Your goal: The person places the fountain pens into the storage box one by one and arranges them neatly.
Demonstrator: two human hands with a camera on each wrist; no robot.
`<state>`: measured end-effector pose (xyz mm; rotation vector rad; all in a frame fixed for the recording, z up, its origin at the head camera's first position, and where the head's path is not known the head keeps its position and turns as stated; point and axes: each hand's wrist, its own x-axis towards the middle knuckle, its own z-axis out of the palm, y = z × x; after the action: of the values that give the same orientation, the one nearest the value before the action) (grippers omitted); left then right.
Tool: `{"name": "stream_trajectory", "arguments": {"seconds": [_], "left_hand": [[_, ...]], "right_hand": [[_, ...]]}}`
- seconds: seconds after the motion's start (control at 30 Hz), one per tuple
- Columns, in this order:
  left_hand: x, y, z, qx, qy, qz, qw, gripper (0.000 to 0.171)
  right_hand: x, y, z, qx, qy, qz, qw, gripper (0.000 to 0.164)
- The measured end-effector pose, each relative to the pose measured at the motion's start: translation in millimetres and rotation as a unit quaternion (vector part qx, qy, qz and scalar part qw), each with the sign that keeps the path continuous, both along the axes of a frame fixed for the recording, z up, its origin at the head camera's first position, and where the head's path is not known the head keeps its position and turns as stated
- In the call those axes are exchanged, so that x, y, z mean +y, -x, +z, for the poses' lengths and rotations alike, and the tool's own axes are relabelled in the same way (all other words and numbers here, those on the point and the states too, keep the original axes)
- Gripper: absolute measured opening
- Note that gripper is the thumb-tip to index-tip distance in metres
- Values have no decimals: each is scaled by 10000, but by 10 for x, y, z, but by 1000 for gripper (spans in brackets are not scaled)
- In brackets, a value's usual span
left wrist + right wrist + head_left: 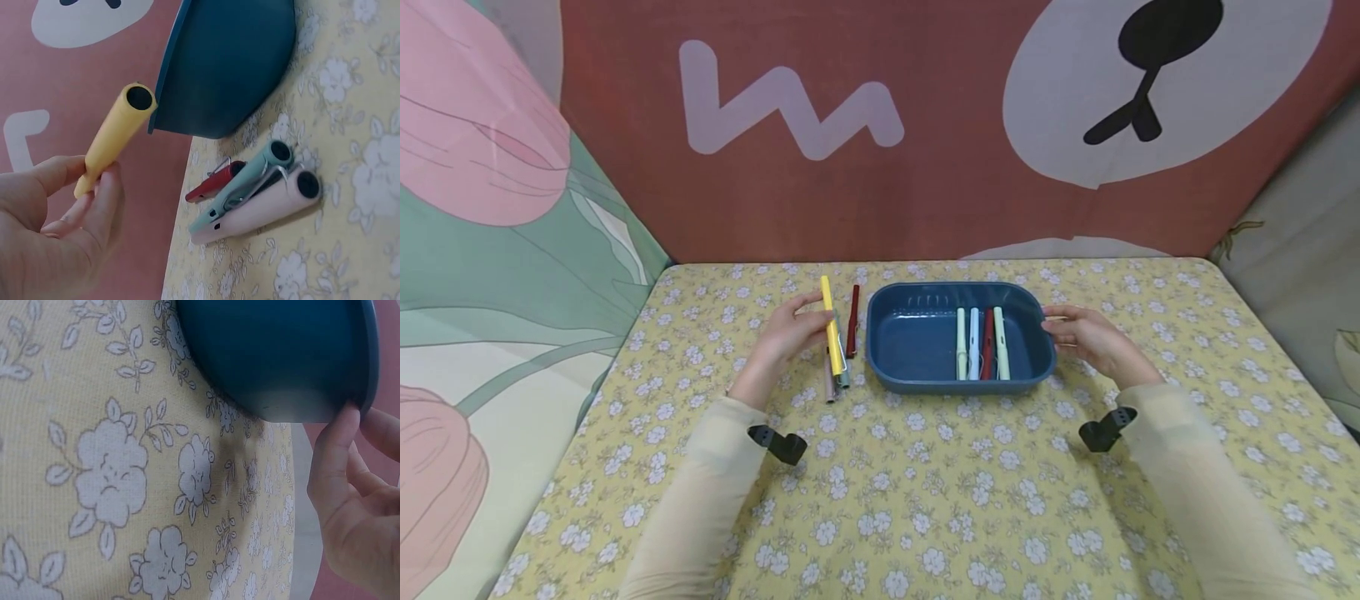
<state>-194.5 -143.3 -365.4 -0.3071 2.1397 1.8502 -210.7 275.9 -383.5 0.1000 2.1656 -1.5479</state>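
Note:
My left hand pinches a yellow pen between thumb and fingers, raised above the table left of a dark blue tray. Below it lie a pink pen and a green pen side by side, with a dark red pen just beyond. At the tray's right end, my right hand grips the rim with thumb and fingers. Inside the tray's right half, a light green pen, a light blue pen, a red pen and a pale green pen lie in a row.
A yellow flowered cloth covers the table. Behind its far edge stands a reddish-brown printed backdrop; a floral drape hangs at the left. Each forearm carries a small black wrist camera.

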Motion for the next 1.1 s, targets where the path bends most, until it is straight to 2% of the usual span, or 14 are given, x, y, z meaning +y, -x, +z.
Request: {"name": "stream_trajectory", "arguments": {"seconds": [0.23,0.5,0.63,0.83,1.1], "left_hand": [[93,13,49,192,-179,-196,9995,54],[270,51,103,112,-366,-208,9991,51],[366,68,94,142,-308,-209,9992,49],[531,91,80,116,-511,-35,9986,46],[701,99,49,128,-813,-205,9964,45]], "right_hand": [[14,12,-22,-19,-118,120,9999,62],[5,10,-4,-43,-98,64,9999,61],[-3,10,8,-81,-103,22,9999,60],[1,23,4,-105,-59,21,9999,61],[13,14,9,48,-239,71,9997,63]]}}
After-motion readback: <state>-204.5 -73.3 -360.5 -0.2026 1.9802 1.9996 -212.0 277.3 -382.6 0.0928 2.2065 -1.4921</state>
